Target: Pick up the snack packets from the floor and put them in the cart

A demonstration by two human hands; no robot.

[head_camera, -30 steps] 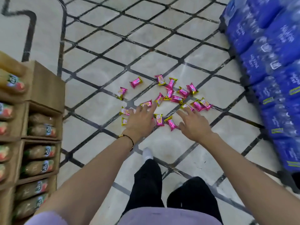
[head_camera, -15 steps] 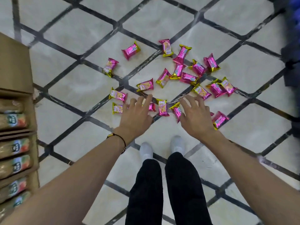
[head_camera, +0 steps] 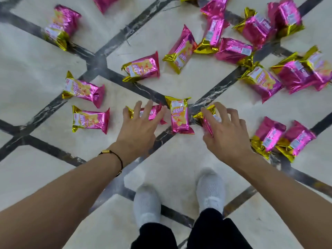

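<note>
Left hand (head_camera: 138, 131) spread fingers (head_camera: 137, 109) wide, touching a packet (head_camera: 154, 112) lying crosswise; right hand (head_camera: 229, 139) curled round a second packet (head_camera: 209, 115), gold end leftward.

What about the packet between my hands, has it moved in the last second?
No. The packet still lies with its gold top on the dark floor-line crossing.
</note>
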